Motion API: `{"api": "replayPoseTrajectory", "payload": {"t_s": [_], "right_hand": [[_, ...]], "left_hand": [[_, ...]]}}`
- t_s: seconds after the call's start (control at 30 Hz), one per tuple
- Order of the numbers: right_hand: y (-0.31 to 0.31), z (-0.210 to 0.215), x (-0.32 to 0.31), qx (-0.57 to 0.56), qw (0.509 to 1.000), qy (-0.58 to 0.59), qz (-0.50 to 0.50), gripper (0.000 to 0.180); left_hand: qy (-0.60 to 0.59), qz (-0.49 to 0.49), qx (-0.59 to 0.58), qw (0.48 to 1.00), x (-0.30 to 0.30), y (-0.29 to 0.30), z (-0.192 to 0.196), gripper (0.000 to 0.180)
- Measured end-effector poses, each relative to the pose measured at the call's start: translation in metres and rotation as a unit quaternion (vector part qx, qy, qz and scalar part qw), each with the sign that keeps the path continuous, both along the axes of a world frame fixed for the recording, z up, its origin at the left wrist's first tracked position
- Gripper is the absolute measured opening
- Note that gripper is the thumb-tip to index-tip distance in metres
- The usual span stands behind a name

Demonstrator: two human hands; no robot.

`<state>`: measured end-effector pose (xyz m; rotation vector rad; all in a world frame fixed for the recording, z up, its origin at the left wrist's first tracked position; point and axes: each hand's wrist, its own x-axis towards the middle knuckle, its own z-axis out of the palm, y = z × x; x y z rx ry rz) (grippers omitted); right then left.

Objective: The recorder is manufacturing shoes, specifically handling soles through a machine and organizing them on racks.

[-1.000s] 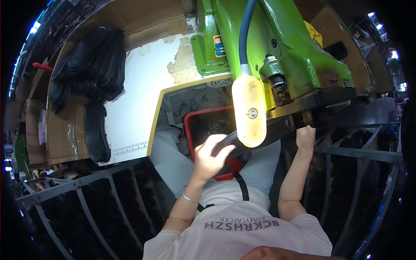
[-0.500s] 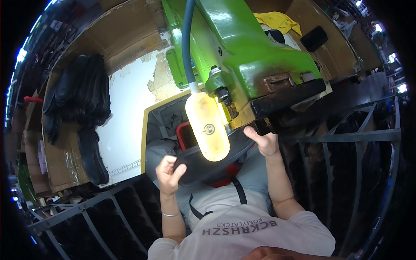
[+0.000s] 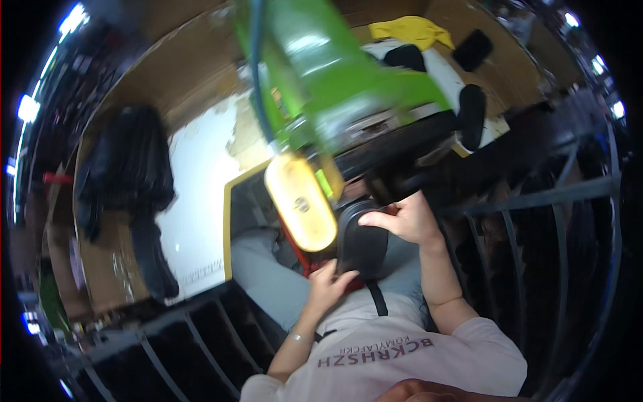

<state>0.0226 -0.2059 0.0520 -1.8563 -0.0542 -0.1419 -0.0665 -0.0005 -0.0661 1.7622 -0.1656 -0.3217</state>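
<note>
A black shoe sole (image 3: 363, 248) is held at an upright slant over my lap, below the head of a green machine (image 3: 348, 80). My right hand (image 3: 407, 222) grips its upper right edge, thumb pressed across the face and fingers out of sight. At its lower left end my left hand (image 3: 327, 287) closes on the rim with thumb and fingers. Just left of the sole hangs a yellow oval lamp (image 3: 303, 204), glowing, on a blue-grey flexible tube (image 3: 257, 74). Motion smears the machine's working tip beside my right hand.
On the left, a stack of black soles (image 3: 130, 161) lies beside a white tabletop (image 3: 201, 174) inside cardboard walls (image 3: 181, 74). A yellow cloth (image 3: 412, 31) and another black sole (image 3: 471, 117) lie behind the machine. Metal rails (image 3: 536, 197) run along the right and lower left.
The sole has turned from lying lengthwise between my hands to standing slanted. My left hand has moved right and down, closer to my right hand. The view has shifted.
</note>
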Motion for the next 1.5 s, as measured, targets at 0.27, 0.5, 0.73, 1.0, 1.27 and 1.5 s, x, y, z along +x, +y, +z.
{"api": "replayPoseTrajectory", "payload": {"t_s": [0.27,0.5,0.73,1.0,1.27,1.5], "right_hand": [[-0.141,0.035,0.013,0.168,0.861,-0.242,-0.415,0.041],[-0.181,-0.096,0.099,0.262,0.878,-0.003,-0.401,0.070],[-0.105,-0.124,0.043,0.161,0.950,0.097,-0.248,0.053],[-0.003,-0.125,-0.064,0.502,0.813,0.267,0.129,0.068],[-0.018,-0.133,-0.129,0.311,0.896,0.315,0.025,0.042],[0.019,-0.119,-0.142,0.217,0.934,0.279,0.046,0.040]], "left_hand": [[-0.199,0.466,0.696,0.509,0.032,0.299,0.044,0.053],[-0.005,0.556,0.525,0.644,0.041,0.366,0.006,0.077],[-0.241,0.566,0.331,0.716,-0.022,0.311,0.088,0.049],[-0.176,0.122,-0.128,0.968,0.053,0.101,0.078,0.071],[0.100,0.044,-0.226,0.968,0.060,-0.026,0.050,0.021],[-0.057,0.063,-0.098,0.992,0.092,-0.050,0.074,0.013]]}}
